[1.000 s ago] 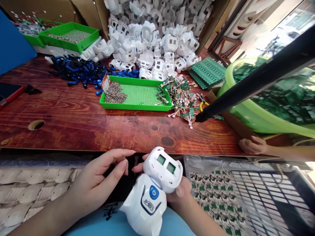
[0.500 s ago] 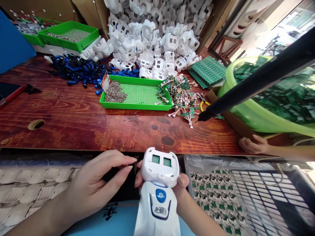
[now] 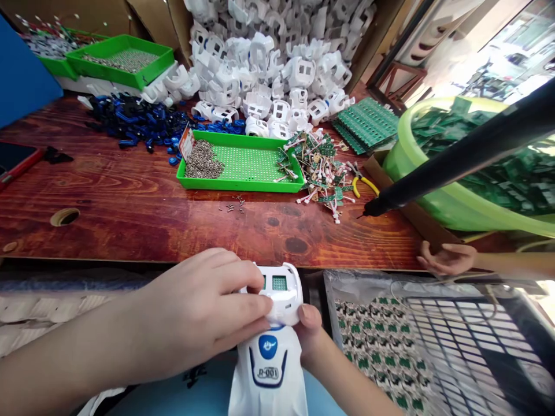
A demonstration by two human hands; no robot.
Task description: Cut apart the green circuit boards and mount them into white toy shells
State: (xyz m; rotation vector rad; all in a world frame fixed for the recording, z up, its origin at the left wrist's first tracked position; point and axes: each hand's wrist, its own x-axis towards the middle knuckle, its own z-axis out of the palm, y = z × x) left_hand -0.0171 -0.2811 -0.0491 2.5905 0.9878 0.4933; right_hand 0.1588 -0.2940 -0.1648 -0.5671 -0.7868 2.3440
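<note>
A white toy robot (image 3: 269, 398) with a blue power button and "R-001" on its chest stands upright in front of me, below the table edge. Green board shows through the window in its head (image 3: 286, 297). My right hand (image 3: 311, 332) grips the head from behind, its thumb at the right side. Across the left part of the head and its left window lies my left hand (image 3: 208, 303), fingers bent and pressed on the shell. Whether something small is between those fingertips is hidden.
On the wooden table (image 3: 117, 214) are a green tray (image 3: 251, 164) with screws, wired boards (image 3: 323, 164), yellow-handled pliers (image 3: 364, 182) and white shells (image 3: 260, 75). A black screwdriver (image 3: 416, 179) reaches in from the right. Another person's hand (image 3: 448, 259) is beside a green basin (image 3: 411, 167).
My left hand has moved right onto the robot's head. The robot has shifted slightly left with my right hand. The screwdriver tip moved slightly right, and the other person's hand has opened somewhat.
</note>
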